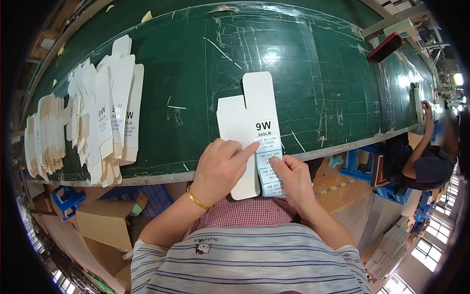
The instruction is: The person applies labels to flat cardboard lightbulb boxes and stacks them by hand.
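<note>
The flat white carton (247,117) marked 9W lay at the near edge of the green table (303,73). The left hand (220,169) grasped nothing: its forefinger pressed on the carton's label and the other fingers were curled. The right hand (295,182) pinched the label strip (268,175) between its fingers.

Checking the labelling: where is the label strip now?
Head view, just right of centre: the label strip lies on the 9W carton at the table's near edge, touched by the left hand and held by the right hand.
</note>
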The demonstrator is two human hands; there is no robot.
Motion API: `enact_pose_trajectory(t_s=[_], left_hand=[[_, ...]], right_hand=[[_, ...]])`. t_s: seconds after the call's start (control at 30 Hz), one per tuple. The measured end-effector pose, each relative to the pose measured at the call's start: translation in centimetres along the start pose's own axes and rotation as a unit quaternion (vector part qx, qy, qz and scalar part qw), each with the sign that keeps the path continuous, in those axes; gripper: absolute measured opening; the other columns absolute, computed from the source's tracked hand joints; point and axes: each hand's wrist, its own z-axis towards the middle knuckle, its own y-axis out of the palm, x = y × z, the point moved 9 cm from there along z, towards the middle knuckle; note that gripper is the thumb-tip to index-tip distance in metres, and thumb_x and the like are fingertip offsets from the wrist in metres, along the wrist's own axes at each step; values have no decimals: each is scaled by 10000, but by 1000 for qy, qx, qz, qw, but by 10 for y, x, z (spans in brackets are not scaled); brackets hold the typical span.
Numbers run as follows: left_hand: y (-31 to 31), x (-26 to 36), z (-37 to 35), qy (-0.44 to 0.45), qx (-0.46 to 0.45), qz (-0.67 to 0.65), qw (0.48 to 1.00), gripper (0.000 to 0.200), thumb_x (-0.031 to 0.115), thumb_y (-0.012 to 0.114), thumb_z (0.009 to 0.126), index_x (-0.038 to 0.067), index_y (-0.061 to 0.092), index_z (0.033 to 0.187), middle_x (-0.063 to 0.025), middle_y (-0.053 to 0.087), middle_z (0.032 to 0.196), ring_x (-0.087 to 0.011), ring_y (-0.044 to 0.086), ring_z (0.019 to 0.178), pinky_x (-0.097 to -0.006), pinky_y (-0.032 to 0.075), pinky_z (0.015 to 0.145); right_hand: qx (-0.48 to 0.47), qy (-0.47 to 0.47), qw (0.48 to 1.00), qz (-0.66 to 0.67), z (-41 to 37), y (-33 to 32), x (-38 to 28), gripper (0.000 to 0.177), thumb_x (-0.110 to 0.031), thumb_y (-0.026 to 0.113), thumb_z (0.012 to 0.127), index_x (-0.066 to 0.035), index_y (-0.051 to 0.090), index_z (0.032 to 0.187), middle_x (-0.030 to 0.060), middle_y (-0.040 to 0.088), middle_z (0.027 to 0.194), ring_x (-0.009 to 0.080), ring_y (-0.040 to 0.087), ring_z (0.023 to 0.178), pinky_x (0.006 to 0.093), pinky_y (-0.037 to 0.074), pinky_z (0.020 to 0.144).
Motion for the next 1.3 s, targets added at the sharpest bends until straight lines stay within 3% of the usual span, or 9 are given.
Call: enact_pose_trajectory(t_s=[0.47,0.67,0.87,1.0,1.1,1.3], left_hand=[[1,5,7,2,-9,30,1000,417,25,682,735,114,708,1142,-25,538,820,-198,511,737,-326,457,657],[7,10,13,26,-52,54,997,468,39,651,737,136,673,1194,-31,478,773,-198,496,706,-327,454,617],[8,17,14,42,-51,92,994,468,45,627,754,137,659,1211,-44,489,772,-205,505,701,-334,461,618],[11,24,11,37,-51,132,989,436,41,615,774,125,663,1199,-56,510,774,-212,528,711,-347,473,629],[4,40,-1,78,-28,156,984,325,49,648,788,83,691,1108,-58,554,819,-216,557,741,-340,479,654],[14,61,7,151,-14,121,981,264,91,640,797,-4,631,1043,-128,622,1018,-274,609,944,-383,505,816]], right_hand=[[3,11,1000,28,3,-5,12,226,-168,629,955,56,659,953,26,644,788,42,539,648,215,448,557],[-4,10,1000,19,2,-8,14,232,-185,631,954,45,653,928,12,629,773,39,520,644,216,435,556],[-23,-61,997,-50,-27,-33,27,228,-200,613,969,0,627,859,-19,590,741,27,479,658,206,397,569],[-28,-75,997,24,-35,-53,50,225,-193,591,983,-22,609,838,-27,590,734,19,485,646,202,402,563],[-33,-88,993,75,-38,-59,51,215,-200,592,984,-25,610,860,-23,603,741,22,509,640,194,421,569],[-50,-117,987,95,-47,-63,53,202,-196,594,981,-30,611,866,-28,603,758,17,507,657,195,422,584]])
